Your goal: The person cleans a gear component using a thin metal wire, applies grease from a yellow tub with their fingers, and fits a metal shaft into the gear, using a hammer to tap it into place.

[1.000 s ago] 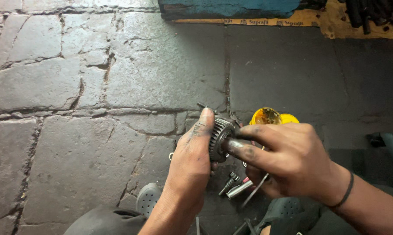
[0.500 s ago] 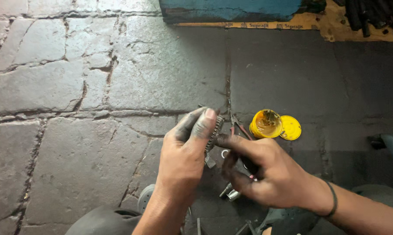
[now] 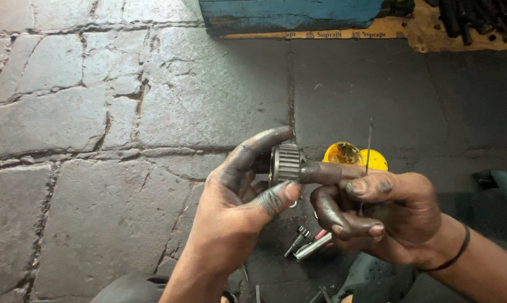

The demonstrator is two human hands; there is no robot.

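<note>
My left hand, smeared with dark grease, grips a round toothed metal gear between thumb and fingers, held above the stone floor. My right hand is just right of it. Its index finger reaches out and touches the gear's side. The same hand pinches a thin metal wire that stands upright. A small yellow tin with its yellow lid lies on the floor behind my right hand.
Small metal tools lie on the floor under my hands. A blue wooden box and a yellow board sit at the top edge. A dark green object is at the right. My sandalled feet show at the bottom.
The gear has turned edge-on in my left hand. My right hand has shifted right and lifted the thin wire upright. The view has moved closer.
</note>
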